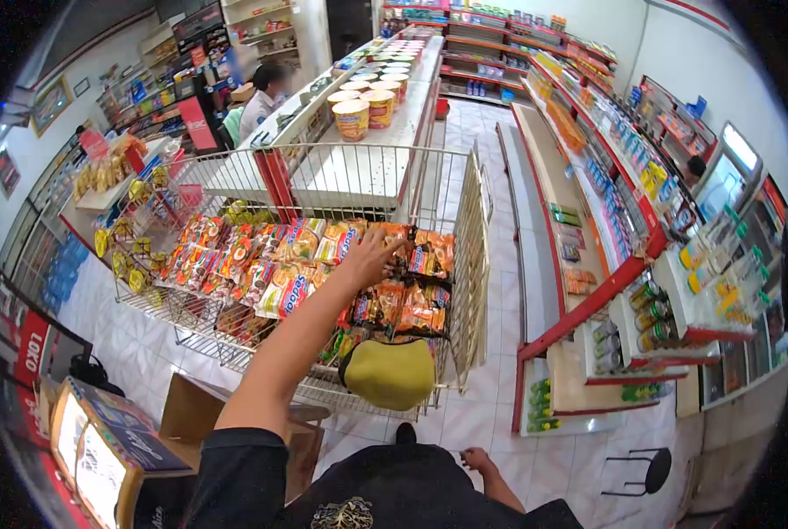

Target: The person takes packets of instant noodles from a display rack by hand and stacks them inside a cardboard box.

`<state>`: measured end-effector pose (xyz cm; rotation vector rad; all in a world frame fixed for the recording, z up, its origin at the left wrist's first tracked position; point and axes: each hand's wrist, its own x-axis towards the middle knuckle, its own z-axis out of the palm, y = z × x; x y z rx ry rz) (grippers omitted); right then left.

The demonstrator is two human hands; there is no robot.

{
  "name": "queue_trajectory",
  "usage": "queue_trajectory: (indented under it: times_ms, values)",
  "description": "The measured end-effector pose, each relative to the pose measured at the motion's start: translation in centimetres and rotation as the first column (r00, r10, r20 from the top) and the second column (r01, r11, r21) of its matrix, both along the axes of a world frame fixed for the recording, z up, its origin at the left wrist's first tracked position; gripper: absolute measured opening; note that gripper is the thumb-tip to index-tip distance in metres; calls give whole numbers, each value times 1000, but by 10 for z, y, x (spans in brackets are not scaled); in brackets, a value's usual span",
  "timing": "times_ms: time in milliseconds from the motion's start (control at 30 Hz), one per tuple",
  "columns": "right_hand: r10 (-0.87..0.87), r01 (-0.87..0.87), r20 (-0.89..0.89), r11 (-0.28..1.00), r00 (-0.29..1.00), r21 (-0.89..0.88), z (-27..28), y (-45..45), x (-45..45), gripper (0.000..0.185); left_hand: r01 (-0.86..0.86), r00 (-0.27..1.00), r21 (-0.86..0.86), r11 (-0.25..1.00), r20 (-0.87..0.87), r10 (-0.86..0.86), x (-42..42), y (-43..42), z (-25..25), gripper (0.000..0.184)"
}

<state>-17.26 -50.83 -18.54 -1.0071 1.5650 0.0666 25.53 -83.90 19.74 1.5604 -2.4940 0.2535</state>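
Observation:
My left hand (369,257) reaches into a wire display basket (478,264), fingers spread over instant noodle packets. Its fingertips touch an orange packet (397,233); I cannot see a packet lifted. Beside the hand lie white-and-red Sedaap packets (286,291), and darker orange packets (425,309) are at the right. My right hand (475,458) hangs low beside my body, away from the basket, with loosely bent fingers and nothing visible in them. An olive-yellow rounded thing (390,375), like a cap brim, covers the basket's near right corner.
Noodle cups (352,120) stand on a white shelf (350,163) behind the basket. A stocked shelf rack (579,304) runs along the right. A cardboard box (191,410) is at the lower left, a black stool (657,472) lower right. Another person (260,110) is at the back left.

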Motion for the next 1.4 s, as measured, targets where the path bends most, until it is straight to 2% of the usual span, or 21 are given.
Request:
queue_trajectory:
  times_ms: [100,133,267,300,367,400,500,533,600,633,733,767,867,900,933,1000,1033,1133,1200,1233,1400]
  values:
    - [-119,118,9,987,993,111,9,13,-18,35,-82,983,-18,996,161,84,-5,-2,-1,73]
    - [-175,173,-2,972,985,162,4,15,-25,36,-98,983,-19,995,157,100,-3,-6,-4,73]
    - [-264,253,54,954,963,160,5,-1,-30,36,-20,982,-8,1000,188,21,14,-32,-20,69]
    - [-256,245,52,956,965,159,8,-8,-30,36,11,1000,115,993,5,-11,17,-30,-9,67]
    - [-263,249,82,957,961,149,13,-28,-25,36,135,934,319,938,-357,-13,23,-25,14,63]
    - [-267,251,99,957,959,145,12,-36,-22,36,129,935,317,939,-354,-9,22,-22,21,63]
    - [-239,226,133,968,962,104,10,-59,-21,36,254,819,169,952,-561,-119,2,-18,43,56]
    - [-228,217,148,972,962,85,9,-66,-20,36,251,821,166,954,-559,-119,-8,-13,48,56]
    - [-217,210,158,976,963,62,10,-79,-15,35,192,909,59,980,-387,-155,-36,3,56,52]
    - [-211,207,167,977,963,42,16,-85,-11,35,191,909,56,980,-387,-155,-45,5,51,52]
    - [-219,221,180,975,959,10,24,-90,-6,35,294,945,-97,951,-118,-305,-67,0,33,53]
    - [-232,236,189,972,954,0,27,-91,-2,34,299,943,-103,949,-119,-310,-67,-7,29,53]
    - [-267,271,198,962,943,3,26,-83,3,34,252,870,-41,967,-427,-245,-58,-39,8,57]
    - [-275,276,191,961,942,20,25,-77,2,34,259,870,-50,965,-421,-255,-57,-44,7,57]
    - [-282,280,185,959,941,36,24,-72,1,34,138,848,105,985,-527,-63,-55,-45,4,61]
    - [-304,290,138,950,943,116,19,-59,-2,33,-53,706,439,897,-618,345,-54,-47,-8,69]
    - [-305,291,140,950,942,112,16,-50,-5,33,-52,707,435,899,-619,341,-55,-49,-17,69]
    - [-341,309,147,930,929,200,13,-39,-11,33,-38,521,659,751,-629,578,-64,-51,-24,77]
    - [-328,303,97,929,940,215,8,-33,-12,33,-60,492,664,746,-630,600,-63,-52,-29,79]
    - [-321,299,69,928,945,222,9,-31,-13,33,-77,463,667,741,-634,619,-67,-43,-12,81]
    - [-336,311,113,931,935,189,10,-44,-10,34,-81,384,736,672,-599,703,-73,-35,10,85]
